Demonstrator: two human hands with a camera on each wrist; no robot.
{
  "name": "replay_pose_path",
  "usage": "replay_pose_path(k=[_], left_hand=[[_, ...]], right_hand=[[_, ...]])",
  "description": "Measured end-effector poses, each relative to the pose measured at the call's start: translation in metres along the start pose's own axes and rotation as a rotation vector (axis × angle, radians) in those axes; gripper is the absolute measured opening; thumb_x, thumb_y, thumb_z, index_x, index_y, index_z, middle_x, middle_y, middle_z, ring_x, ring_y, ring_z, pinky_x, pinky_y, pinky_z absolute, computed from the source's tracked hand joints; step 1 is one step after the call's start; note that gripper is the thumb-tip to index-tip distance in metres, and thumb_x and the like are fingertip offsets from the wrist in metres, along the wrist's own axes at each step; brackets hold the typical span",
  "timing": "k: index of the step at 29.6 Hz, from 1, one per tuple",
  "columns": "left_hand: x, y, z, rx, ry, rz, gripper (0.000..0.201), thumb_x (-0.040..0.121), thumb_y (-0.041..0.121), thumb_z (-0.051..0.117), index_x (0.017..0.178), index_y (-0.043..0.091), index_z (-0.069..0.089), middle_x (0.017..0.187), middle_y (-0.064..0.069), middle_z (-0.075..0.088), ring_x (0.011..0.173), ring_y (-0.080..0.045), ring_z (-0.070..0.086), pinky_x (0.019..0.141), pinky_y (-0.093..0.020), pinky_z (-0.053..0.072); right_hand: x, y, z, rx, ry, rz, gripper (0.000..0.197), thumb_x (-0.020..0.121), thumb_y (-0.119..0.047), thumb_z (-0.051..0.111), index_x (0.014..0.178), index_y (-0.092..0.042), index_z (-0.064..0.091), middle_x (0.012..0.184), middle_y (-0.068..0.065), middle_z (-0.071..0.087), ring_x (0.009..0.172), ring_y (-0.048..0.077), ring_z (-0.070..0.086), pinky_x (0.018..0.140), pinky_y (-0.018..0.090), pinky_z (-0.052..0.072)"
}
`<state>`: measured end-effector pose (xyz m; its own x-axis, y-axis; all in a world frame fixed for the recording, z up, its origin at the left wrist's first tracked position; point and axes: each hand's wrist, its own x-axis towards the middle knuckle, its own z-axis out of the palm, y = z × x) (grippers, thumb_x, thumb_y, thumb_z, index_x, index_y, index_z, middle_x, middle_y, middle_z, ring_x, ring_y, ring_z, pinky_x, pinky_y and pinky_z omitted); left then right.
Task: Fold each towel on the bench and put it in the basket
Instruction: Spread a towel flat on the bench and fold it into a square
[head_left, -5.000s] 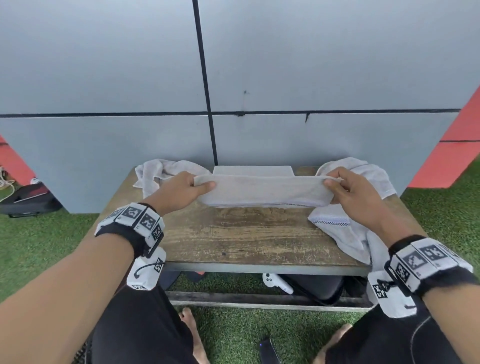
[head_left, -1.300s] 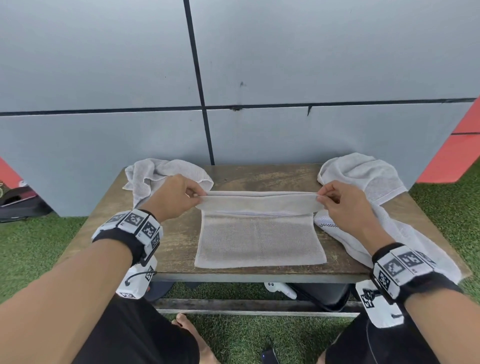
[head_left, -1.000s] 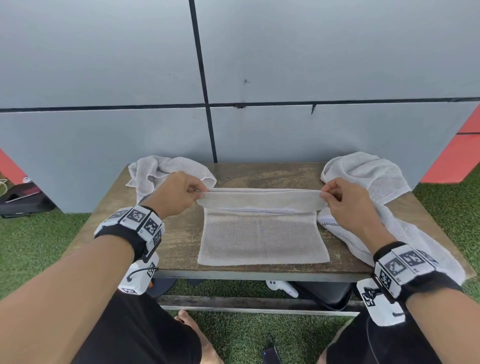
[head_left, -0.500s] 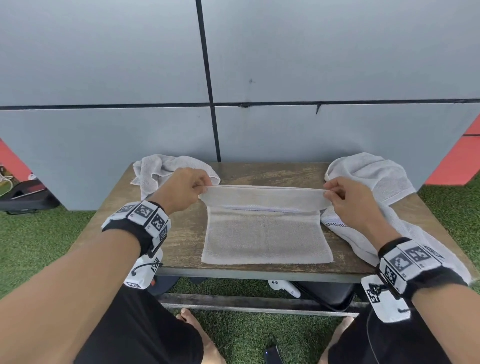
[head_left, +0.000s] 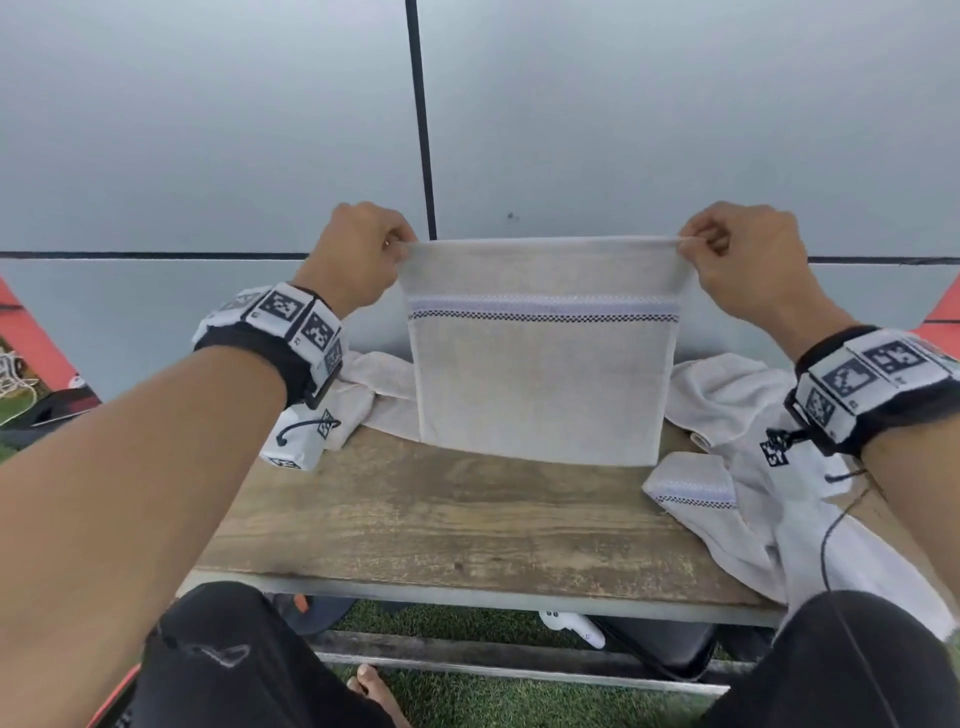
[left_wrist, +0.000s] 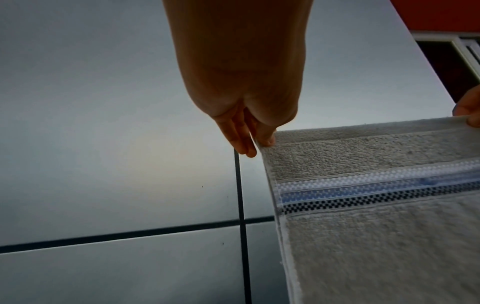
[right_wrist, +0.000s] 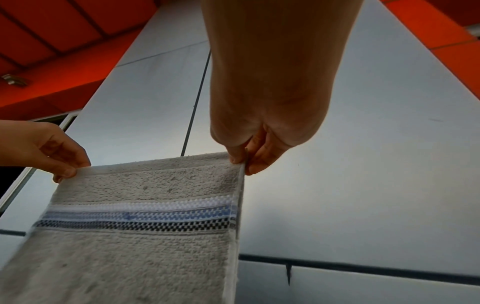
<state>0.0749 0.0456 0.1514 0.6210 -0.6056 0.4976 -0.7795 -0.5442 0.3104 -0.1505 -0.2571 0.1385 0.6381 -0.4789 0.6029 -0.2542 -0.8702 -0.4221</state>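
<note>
A beige towel with a blue and black woven stripe hangs upright above the wooden bench, its lower edge just over the boards. My left hand pinches its top left corner, and my right hand pinches the top right corner. The left wrist view shows my left hand nipping the towel edge between thumb and fingers. My right hand pinches the towel corner the same way in the right wrist view. No basket is in view.
A crumpled white towel lies at the bench's back left. A larger white towel is heaped on the right and drapes over the edge. A grey panelled wall stands close behind. Green turf and dark bags lie under the bench.
Both hands have lifted the towel by its far edge off the bench. It lay flat with that edge folded over half a second ago; now it hangs stretched between them.
</note>
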Motion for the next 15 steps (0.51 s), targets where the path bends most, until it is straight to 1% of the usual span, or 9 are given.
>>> replay_pose_path(k=[3, 4, 6, 7, 9, 10, 12, 13, 15], left_hand=[[-0.002, 0.000, -0.004, -0.045, 0.055, 0.003, 0.017, 0.093, 0.001, 0.058, 0.100, 0.003, 0.074, 0.092, -0.014, 0.073, 0.081, -0.029, 0.067, 0.077, -0.033, 0.054], [-0.008, -0.002, -0.002, -0.058, 0.049, -0.011, 0.017, 0.093, 0.001, 0.058, 0.100, 0.004, 0.073, 0.091, -0.013, 0.072, 0.082, -0.027, 0.066, 0.077, -0.032, 0.053], [-0.026, -0.012, 0.010, -0.073, 0.003, -0.038, 0.018, 0.093, 0.000, 0.057, 0.098, 0.006, 0.074, 0.088, -0.010, 0.071, 0.081, -0.024, 0.064, 0.076, -0.030, 0.049], [-0.037, -0.018, 0.018, -0.077, -0.028, -0.034, 0.019, 0.092, -0.001, 0.057, 0.096, 0.007, 0.074, 0.088, -0.009, 0.072, 0.081, -0.024, 0.063, 0.077, -0.031, 0.050], [-0.062, -0.027, 0.033, -0.096, -0.104, -0.030, 0.020, 0.091, -0.002, 0.058, 0.094, 0.009, 0.073, 0.088, -0.007, 0.073, 0.082, -0.026, 0.064, 0.082, -0.039, 0.053], [-0.077, -0.028, 0.039, -0.111, -0.157, -0.048, 0.019, 0.091, -0.001, 0.059, 0.094, 0.010, 0.073, 0.088, -0.006, 0.072, 0.082, -0.025, 0.064, 0.084, -0.035, 0.053], [-0.108, -0.029, 0.049, -0.111, -0.318, -0.097, 0.017, 0.094, 0.003, 0.061, 0.096, 0.016, 0.072, 0.086, 0.001, 0.069, 0.077, -0.015, 0.061, 0.075, -0.011, 0.046], [-0.123, -0.032, 0.056, -0.119, -0.416, -0.103, 0.017, 0.094, 0.006, 0.062, 0.093, 0.021, 0.071, 0.085, 0.004, 0.068, 0.074, -0.009, 0.059, 0.072, -0.009, 0.043], [-0.147, -0.045, 0.069, -0.149, -0.617, -0.090, 0.020, 0.092, 0.009, 0.067, 0.085, 0.028, 0.068, 0.086, 0.006, 0.069, 0.078, -0.005, 0.060, 0.080, -0.024, 0.048]], right_hand=[[-0.002, -0.002, -0.001, 0.037, 0.052, -0.027, 0.012, 0.093, -0.013, 0.063, 0.098, -0.008, 0.071, 0.085, 0.001, 0.065, 0.077, 0.020, 0.062, 0.087, 0.029, 0.050], [-0.008, 0.001, 0.002, 0.051, 0.039, -0.035, 0.011, 0.093, -0.013, 0.063, 0.098, -0.008, 0.071, 0.084, 0.001, 0.065, 0.077, 0.020, 0.062, 0.086, 0.027, 0.050], [-0.027, 0.009, 0.011, 0.091, -0.026, -0.031, 0.007, 0.093, -0.012, 0.064, 0.097, -0.011, 0.071, 0.084, 0.000, 0.066, 0.077, 0.018, 0.061, 0.079, 0.011, 0.045], [-0.040, 0.014, 0.016, 0.110, -0.071, -0.023, 0.007, 0.093, -0.011, 0.065, 0.096, -0.013, 0.071, 0.083, 0.000, 0.066, 0.076, 0.017, 0.061, 0.075, 0.006, 0.043], [-0.070, 0.026, 0.028, 0.134, -0.187, -0.002, 0.007, 0.093, -0.009, 0.066, 0.094, -0.015, 0.070, 0.083, 0.001, 0.067, 0.075, 0.019, 0.062, 0.071, 0.009, 0.042], [-0.085, 0.032, 0.032, 0.145, -0.259, 0.011, 0.007, 0.093, -0.009, 0.066, 0.092, -0.015, 0.069, 0.084, 0.001, 0.068, 0.076, 0.020, 0.063, 0.073, 0.014, 0.043], [-0.114, 0.043, 0.037, 0.198, -0.434, 0.050, 0.011, 0.093, -0.009, 0.067, 0.087, -0.018, 0.067, 0.085, 0.001, 0.070, 0.078, 0.019, 0.064, 0.075, 0.020, 0.046], [-0.127, 0.046, 0.037, 0.242, -0.539, 0.071, 0.012, 0.093, -0.009, 0.067, 0.086, -0.018, 0.068, 0.086, 0.002, 0.071, 0.080, 0.018, 0.066, 0.076, 0.019, 0.048], [-0.150, 0.048, 0.038, 0.298, -0.761, 0.124, 0.009, 0.093, -0.009, 0.069, 0.088, -0.017, 0.070, 0.088, 0.003, 0.073, 0.083, 0.014, 0.068, 0.076, 0.015, 0.051]])
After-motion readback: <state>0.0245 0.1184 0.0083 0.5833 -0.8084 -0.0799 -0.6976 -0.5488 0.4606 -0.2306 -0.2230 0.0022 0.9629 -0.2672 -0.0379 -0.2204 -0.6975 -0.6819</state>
